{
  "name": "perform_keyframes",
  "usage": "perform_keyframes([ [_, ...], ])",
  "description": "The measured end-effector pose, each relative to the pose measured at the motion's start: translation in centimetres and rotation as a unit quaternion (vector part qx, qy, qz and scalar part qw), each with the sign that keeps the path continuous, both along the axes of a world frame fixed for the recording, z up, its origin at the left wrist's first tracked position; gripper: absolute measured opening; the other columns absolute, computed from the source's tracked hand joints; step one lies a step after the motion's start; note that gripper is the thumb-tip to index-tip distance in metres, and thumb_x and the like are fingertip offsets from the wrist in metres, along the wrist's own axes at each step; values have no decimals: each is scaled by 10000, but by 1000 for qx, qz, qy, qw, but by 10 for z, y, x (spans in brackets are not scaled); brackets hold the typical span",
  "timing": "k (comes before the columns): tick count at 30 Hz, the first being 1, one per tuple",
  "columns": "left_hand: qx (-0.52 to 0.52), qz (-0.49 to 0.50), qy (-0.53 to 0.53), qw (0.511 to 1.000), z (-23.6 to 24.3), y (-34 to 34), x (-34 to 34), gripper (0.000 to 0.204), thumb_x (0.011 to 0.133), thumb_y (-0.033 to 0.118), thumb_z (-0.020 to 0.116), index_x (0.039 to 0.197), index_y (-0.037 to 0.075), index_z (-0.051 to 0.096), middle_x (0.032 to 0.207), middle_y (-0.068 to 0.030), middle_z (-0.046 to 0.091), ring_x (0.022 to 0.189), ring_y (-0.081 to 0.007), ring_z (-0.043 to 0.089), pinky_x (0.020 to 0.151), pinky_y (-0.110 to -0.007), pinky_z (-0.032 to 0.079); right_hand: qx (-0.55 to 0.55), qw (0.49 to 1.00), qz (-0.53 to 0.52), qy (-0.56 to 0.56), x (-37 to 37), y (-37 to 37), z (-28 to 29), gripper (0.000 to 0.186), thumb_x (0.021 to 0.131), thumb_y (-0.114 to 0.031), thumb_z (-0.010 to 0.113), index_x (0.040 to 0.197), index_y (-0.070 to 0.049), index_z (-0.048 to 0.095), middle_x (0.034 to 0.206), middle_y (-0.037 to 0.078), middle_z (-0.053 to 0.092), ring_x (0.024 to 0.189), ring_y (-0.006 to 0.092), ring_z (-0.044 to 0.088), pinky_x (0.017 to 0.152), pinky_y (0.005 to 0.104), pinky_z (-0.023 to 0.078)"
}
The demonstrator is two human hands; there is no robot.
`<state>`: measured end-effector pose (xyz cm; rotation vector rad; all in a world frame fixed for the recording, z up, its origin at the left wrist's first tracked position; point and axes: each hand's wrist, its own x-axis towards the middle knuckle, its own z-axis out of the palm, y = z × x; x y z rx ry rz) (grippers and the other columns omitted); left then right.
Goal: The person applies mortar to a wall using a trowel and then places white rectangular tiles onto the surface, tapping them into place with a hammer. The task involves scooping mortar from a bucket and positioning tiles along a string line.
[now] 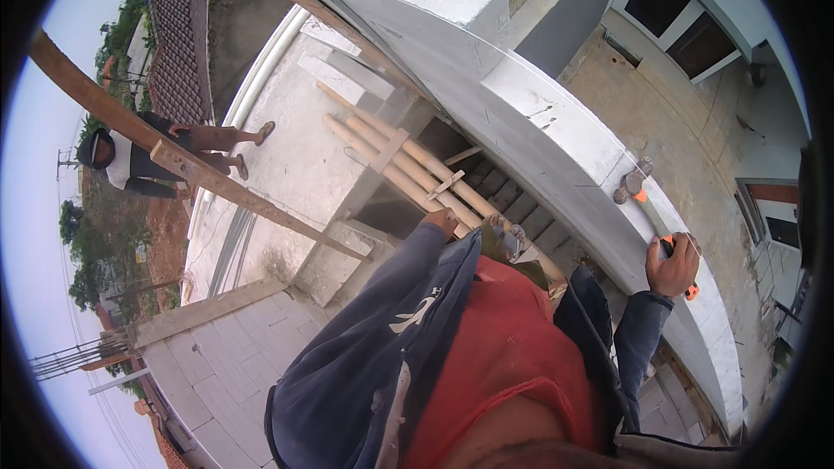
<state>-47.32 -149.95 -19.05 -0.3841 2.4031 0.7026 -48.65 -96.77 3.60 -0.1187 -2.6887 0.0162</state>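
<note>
My right hand [673,266] is closed around the orange and black handle of a hammer [641,194]. The hammer lies along the top of a white block wall [599,149], its grey, dusty head pointing away from me. A thin string line runs along the wall top beside it. On the left, my left hand [441,221] hangs low by bamboo poles [408,175], its fingers curled. What it holds, if anything, is hidden. My feet [512,241] show just beyond my red shirt, over the poles.
Concrete steps [521,208] drop below the poles. A co-worker [165,152] stands on the concrete slab [291,135] at left, near a long timber [217,178]. Pale blocks [358,74] lie at the slab's far end. Right of the wall is a lower floor with a glazed door [673,9].
</note>
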Motion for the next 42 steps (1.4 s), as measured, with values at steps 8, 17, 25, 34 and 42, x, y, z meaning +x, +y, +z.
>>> perform_keyframes([
  [8,159,-168,244,942,48,63,-96,273,995,333,732,1004,60,725,948,-165,720,914,-366,707,830,-486,550,-32,999,-4,-36,0,3,12,458,836,-436,835,1007,-45,671,1056,145,651,1013,370,612,867,473,505],
  [17,219,-330,548,737,208,189,-185,230,927,309,761,1079,138,743,1225,-74,703,1277,-326,598,1076,-544,420,0,997,-66,-27,2,-4,-4,486,800,-460,866,986,-55,672,1067,137,665,1007,361,623,866,469,515],
  [25,-90,-400,378,830,193,257,-202,671,1062,654,418,1654,338,435,1757,-41,340,1669,-298,164,1329,-641,39,-12,999,-38,2,4,4,2,479,838,-561,826,907,-94,743,1042,74,697,1009,292,650,843,433,527],
  [34,-158,-402,368,824,186,272,-207,633,1082,640,397,1667,396,395,1765,-25,330,1666,-283,182,1336,-612,23,43,995,-84,-44,33,31,4,564,933,-712,671,1078,-171,736,1016,47,659,980,234,644,946,435,420],
  [42,-226,-366,321,844,182,277,-209,640,1093,627,343,1695,409,321,1792,-6,261,1679,-270,119,1340,-611,33,26,992,-121,-23,182,196,8,546,899,-676,732,949,-141,640,833,21,603,771,235,585,819,411,397],
])
